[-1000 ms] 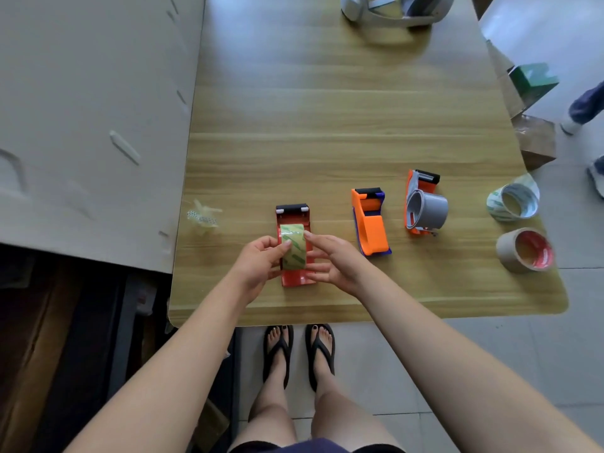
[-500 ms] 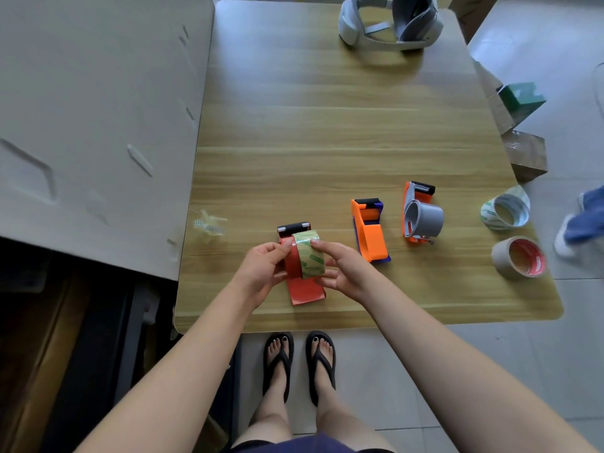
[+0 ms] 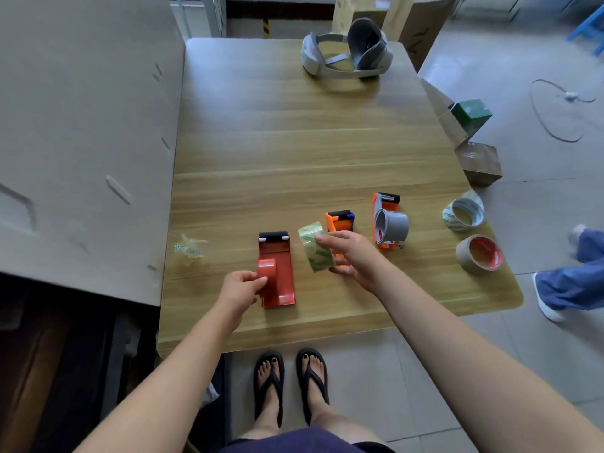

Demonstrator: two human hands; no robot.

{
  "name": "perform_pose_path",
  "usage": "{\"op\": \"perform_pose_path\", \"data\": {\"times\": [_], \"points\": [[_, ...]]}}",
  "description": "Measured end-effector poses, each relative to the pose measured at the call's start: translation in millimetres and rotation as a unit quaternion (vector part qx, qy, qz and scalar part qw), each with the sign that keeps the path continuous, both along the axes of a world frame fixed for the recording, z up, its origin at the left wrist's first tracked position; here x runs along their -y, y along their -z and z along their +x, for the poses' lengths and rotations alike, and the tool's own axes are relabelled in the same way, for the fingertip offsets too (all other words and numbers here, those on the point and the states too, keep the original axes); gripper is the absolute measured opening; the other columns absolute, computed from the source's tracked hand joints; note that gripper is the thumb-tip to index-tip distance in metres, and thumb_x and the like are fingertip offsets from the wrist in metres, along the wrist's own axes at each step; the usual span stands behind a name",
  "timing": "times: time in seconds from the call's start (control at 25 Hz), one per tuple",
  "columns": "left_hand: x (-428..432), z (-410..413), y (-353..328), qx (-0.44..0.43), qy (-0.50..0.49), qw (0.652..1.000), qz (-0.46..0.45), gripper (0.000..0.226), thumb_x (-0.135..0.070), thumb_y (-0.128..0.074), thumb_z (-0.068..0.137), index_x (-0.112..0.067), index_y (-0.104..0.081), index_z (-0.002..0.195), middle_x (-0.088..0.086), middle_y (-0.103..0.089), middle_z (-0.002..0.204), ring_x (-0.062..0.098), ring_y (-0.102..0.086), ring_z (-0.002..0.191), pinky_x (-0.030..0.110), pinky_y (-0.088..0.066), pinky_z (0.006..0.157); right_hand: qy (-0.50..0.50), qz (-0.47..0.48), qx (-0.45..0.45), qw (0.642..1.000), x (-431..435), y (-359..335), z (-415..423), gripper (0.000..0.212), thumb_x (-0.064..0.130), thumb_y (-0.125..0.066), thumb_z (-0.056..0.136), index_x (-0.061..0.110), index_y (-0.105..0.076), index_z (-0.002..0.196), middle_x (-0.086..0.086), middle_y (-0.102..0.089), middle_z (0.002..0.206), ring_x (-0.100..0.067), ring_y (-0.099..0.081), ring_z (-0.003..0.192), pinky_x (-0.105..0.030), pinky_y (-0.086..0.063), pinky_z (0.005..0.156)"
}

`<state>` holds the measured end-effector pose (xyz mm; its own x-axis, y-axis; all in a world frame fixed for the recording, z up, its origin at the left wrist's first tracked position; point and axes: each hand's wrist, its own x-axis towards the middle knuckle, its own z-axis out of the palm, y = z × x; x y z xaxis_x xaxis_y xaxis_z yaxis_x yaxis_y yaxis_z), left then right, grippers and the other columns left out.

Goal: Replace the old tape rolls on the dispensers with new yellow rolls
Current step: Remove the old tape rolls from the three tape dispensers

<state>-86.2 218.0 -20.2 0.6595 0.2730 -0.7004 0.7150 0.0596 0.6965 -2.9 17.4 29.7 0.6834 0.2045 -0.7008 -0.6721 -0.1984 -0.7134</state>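
Note:
A red tape dispenser (image 3: 280,269) lies flat near the table's front edge, its hub bare. My left hand (image 3: 242,289) grips its lower left side. My right hand (image 3: 351,256) holds a clear, green-printed old tape roll (image 3: 313,246) just to the right of the red dispenser, in front of an orange and blue dispenser (image 3: 340,221). Further right, an orange dispenser with a grey hub (image 3: 388,222) lies on the table. Two rolls sit near the right edge: a green-printed one (image 3: 462,214) and a tan one with a red core (image 3: 478,254).
A crumpled wad of used tape (image 3: 189,248) lies at the table's left edge beside a large grey board (image 3: 81,142). A grey headset (image 3: 348,50) rests at the far end. Boxes (image 3: 470,117) stand on the floor to the right, where another person's legs (image 3: 568,282) are.
The old roll has come off the red dispenser: my right hand has carried it to the right. My left hand has shifted down onto the dispenser's side. The camera has tilted up.

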Motion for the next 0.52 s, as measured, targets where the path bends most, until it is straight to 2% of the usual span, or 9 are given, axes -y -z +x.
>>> {"op": "perform_pose_path", "data": {"times": [0.12, 0.2, 0.32, 0.44, 0.52], "points": [[-3.0, -0.3, 6.3, -0.007, 0.001, 1.0, 0.017, 0.01, -0.009, -0.064, 0.086, -0.012, -0.061, 0.077, 0.007, -0.064, 0.084, 0.026, -0.059, 0.091, 0.038, -0.046, 0.082, 0.002, -0.051, 0.076, 0.996, 10.5, -18.6, 3.2, 0.06, 0.028, -0.079, 0.072, 0.016, -0.053, 0.125, -0.007, -0.063, 0.116, -0.019, -0.062, 0.099, -0.033, -0.05, 0.078], [-10.3, 1.2, 8.1, -0.025, 0.043, 0.999, 0.013, 0.007, -0.013, -0.068, 0.083, -0.008, -0.065, 0.086, 0.008, -0.066, 0.087, 0.026, -0.062, 0.092, 0.036, -0.046, 0.078, 0.007, -0.07, 0.115, 0.991, 18.7, -30.8, 3.5, 0.063, 0.024, -0.08, 0.071, 0.018, -0.05, 0.126, -0.007, -0.062, 0.113, -0.019, -0.062, 0.1, -0.032, -0.05, 0.079], [-20.3, 11.6, 1.6, -0.05, 0.093, 0.994, 0.007, 0.031, -0.015, -0.072, 0.079, -0.004, -0.061, 0.105, 0.01, -0.067, 0.09, 0.021, -0.061, 0.082, 0.031, -0.043, 0.069, 0.028, -0.078, 0.146, 0.986, 30.3, -46.5, 5.5, 0.079, 0.029, -0.084, 0.06, 0.018, -0.048, 0.13, -0.008, -0.058, 0.117, -0.022, -0.06, 0.105, -0.027, -0.048, 0.073], [-28.5, 35.9, -13.8, -0.004, 0.07, 0.996, 0.056, 0.037, -0.016, -0.069, 0.082, -0.002, -0.053, 0.113, 0.014, -0.062, 0.093, 0.021, -0.054, 0.077, 0.03, -0.041, 0.063, 0.033, -0.112, 0.173, 0.978, 43.4, -58.0, 8.9, 0.081, 0.029, -0.085, 0.061, 0.016, -0.047, 0.132, -0.011, -0.055, 0.12, -0.024, -0.058, 0.107, -0.031, -0.05, 0.079], [-31.3, 55.0, -28.0, 0.036, 0.044, 0.992, 0.109, 0.037, -0.015, -0.067, 0.083, -0.001, -0.053, 0.114, 0.019, -0.062, 0.1, 0.024, -0.054, 0.083, 0.035, -0.045, 0.07, 0.043, -0.135, 0.186, 0.972, 54.8, -66.1, 12.3, 0.075, 0.025, -0.083, 0.066, 0.016, -0.048, 0.132, -0.012, -0.055, 0.121, -0.025, -0.058, 0.108, -0.035, -0.052, 0.083]]}}
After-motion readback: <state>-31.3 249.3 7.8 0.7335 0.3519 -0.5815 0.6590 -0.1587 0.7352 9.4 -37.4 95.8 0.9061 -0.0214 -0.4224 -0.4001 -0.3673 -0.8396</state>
